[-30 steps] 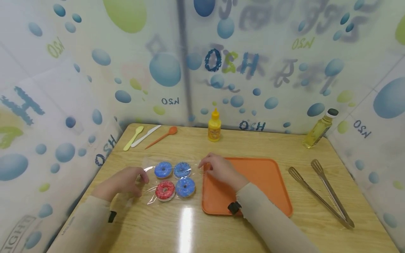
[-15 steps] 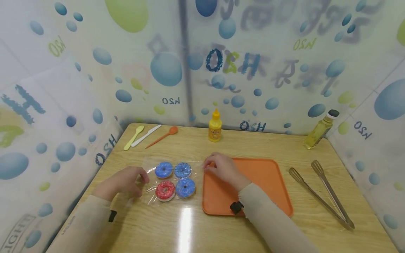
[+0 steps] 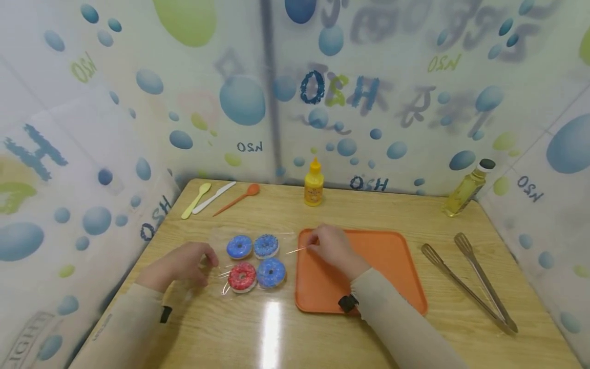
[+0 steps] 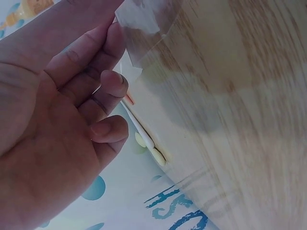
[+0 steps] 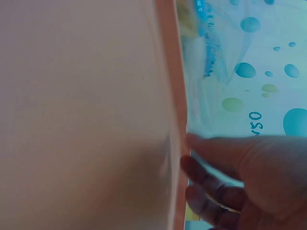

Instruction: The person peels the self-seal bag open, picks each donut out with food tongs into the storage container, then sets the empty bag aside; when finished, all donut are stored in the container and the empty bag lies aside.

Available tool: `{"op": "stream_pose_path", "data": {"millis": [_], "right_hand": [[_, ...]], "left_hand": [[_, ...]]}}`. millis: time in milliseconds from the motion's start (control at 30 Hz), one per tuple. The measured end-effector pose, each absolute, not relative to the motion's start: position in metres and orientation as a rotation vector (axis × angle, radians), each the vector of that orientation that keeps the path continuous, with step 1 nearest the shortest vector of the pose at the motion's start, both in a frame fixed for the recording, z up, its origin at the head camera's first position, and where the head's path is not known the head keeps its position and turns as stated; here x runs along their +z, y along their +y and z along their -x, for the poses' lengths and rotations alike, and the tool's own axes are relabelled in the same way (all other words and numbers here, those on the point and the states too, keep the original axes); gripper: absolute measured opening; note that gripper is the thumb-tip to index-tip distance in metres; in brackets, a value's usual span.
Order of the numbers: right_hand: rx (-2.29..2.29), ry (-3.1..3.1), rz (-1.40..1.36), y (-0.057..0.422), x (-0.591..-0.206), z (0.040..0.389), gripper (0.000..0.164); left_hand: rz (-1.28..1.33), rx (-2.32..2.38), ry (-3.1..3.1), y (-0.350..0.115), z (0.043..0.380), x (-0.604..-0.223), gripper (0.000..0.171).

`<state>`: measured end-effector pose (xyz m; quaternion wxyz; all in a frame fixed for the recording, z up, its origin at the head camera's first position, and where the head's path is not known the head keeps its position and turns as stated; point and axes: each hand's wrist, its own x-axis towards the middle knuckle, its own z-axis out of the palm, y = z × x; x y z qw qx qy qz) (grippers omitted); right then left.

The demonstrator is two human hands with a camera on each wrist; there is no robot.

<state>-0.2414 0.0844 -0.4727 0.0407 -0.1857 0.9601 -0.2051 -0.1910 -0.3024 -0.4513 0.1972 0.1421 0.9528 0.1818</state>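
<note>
- While the left hand (image 3: 186, 262) and right hand (image 3: 335, 249) pinch opposite edges of a clear bag (image 3: 255, 261), four doughnuts (image 3: 271, 272) lie inside, left of the orange tray (image 3: 382, 266)
- Yellow bottle (image 3: 314, 187), label blurred; glass bottle (image 3: 464, 193) of yellow liquid
- Wall (image 3: 339, 91) lettered "H2O", mirrored

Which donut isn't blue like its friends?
The red donut, at the front left of the group in the head view. Its red top sets it apart: the other three donuts have blue tops.

A curtained-off booth, kitchen-like in its goods: bubble-printed H2O curtains (image 3: 396, 120) hang behind and on both sides of the wood-grain table (image 3: 216, 328), which bears doughnuts (image 3: 265, 267), metal tongs (image 3: 483, 280) and an oil bottle (image 3: 465, 192).
</note>
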Motion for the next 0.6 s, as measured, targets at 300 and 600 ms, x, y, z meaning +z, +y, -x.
{"op": "stream_pose_path", "data": {"millis": [300,600], "right_hand": [[-0.719,2.915,0.426,0.091,-0.464,0.237,0.018],[-0.749,2.832,0.548,0.074,-0.458,0.210,0.021]], "left_hand": [[-0.385,0.488,2.662,-0.301,0.191,-0.452,0.039],[-0.485,0.494,2.684,-0.290,0.188,-0.442,0.035]]}}
